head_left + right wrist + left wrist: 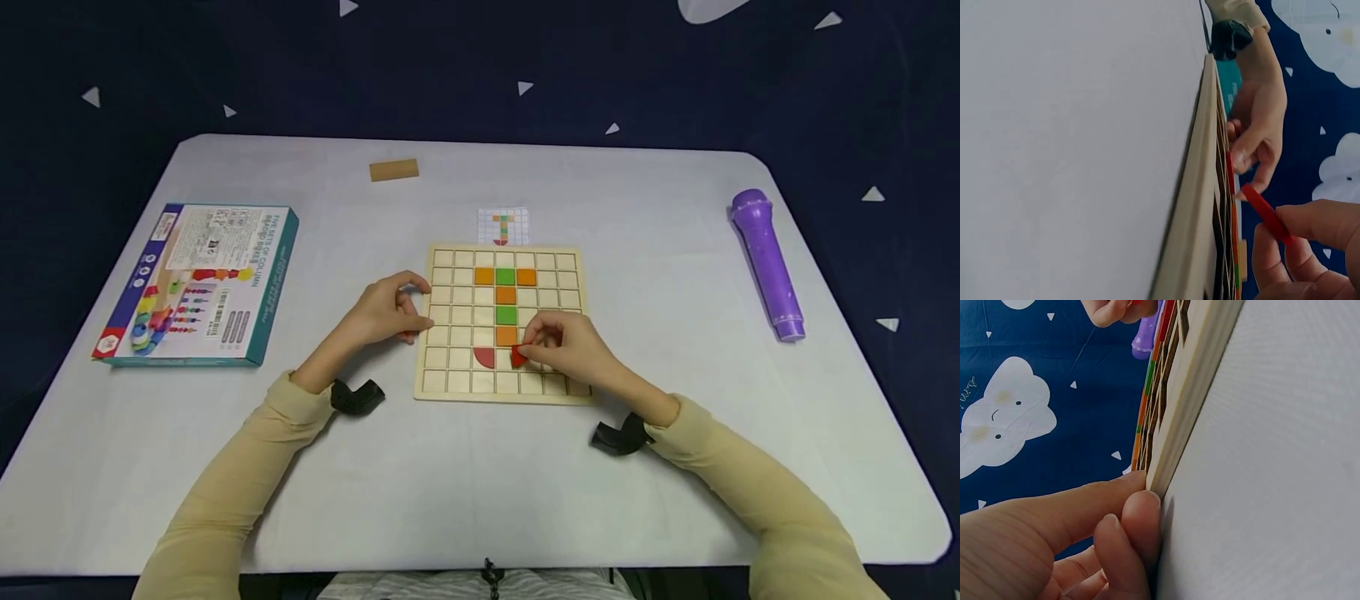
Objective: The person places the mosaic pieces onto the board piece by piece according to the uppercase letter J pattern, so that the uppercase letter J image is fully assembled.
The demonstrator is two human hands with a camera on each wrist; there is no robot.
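Observation:
A wooden grid board (438, 387) lies flat on the table, with its left edge held by the thumb and fingers of my left hand (380, 310). In the left wrist view that thumb touches the board's rim (1172, 425) while other fingertips meet its side. My right hand (573, 343) pinches a thin red tile (1267, 214), tilted above the lower part of the board; its full outline is partly hidden by my fingers. Orange tiles (506, 296) and green tiles (506, 315) sit in the grid, forming a T shape. A red quarter-circle tile (484, 357) lies at lower left of the column.
Touching or close to the board's far edge is a small pattern card (503, 226) with a coloured T shape. A boxed toy set (202, 287) lies at left, a purple cylinder (768, 265) at right, and a brown strip (393, 170) at the back.

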